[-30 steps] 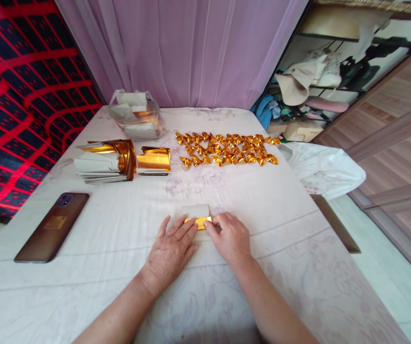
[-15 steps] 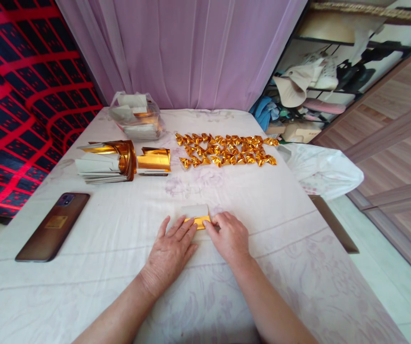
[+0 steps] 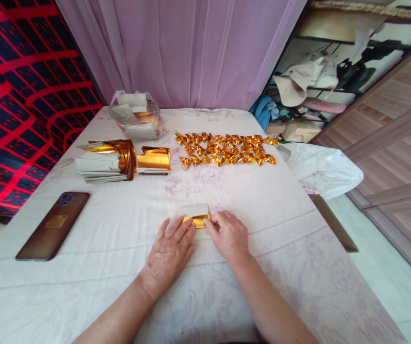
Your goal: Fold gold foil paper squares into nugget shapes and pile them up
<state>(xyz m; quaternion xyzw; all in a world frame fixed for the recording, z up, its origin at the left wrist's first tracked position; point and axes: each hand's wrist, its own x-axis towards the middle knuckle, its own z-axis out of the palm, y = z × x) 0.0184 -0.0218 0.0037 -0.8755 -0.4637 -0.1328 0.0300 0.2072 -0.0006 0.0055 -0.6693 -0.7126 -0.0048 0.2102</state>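
A small sheet of gold foil paper, white on its back, lies folded on the white flowered cloth in front of me. My left hand rests flat with its fingertips pressing the gold fold's left end. My right hand pinches the fold's right end between thumb and fingers. The paper's white flap sticks out beyond my fingers.
Rows of several folded gold paper pieces lie further back. A stack of gold foil sheets, a loose gold sheet and a plastic bag of sheets sit at back left. A phone lies at left. A white bag hangs off the right edge.
The hands have barely moved; my left fingers have slid slightly back along the gold fold, which looks pressed a little flatter.
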